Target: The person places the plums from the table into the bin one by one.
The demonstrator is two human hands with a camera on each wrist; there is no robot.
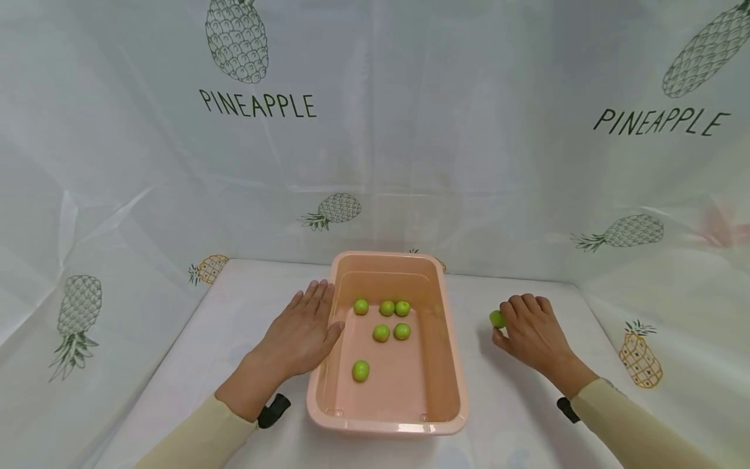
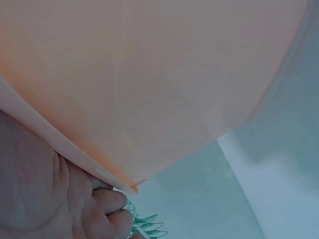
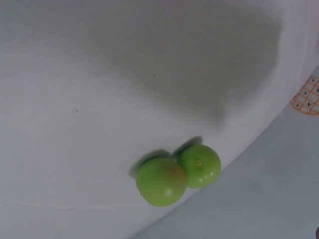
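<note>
A pink plastic tub [image 1: 387, 426] stands on the white table, with several small round green fruits [image 1: 360, 371] spread over its floor. My left hand [image 1: 301, 332] lies flat with straight fingers along the tub's left rim. The left wrist view shows that palm against the outer side of the rim [image 2: 65, 142]. To the right of the tub, my right hand [image 1: 530, 335] pinches a green fruit [image 1: 497, 319] between thumb and curled fingers. In the right wrist view two green fruits [image 3: 161, 182] sit side by side on the table; the held one is not clearly seen there.
White cloth [image 1: 410, 163] printed with pineapples hangs behind the table and at both sides. The white tabletop [image 1: 258, 280] extends left and right of the tub, with its back edge just behind the tub.
</note>
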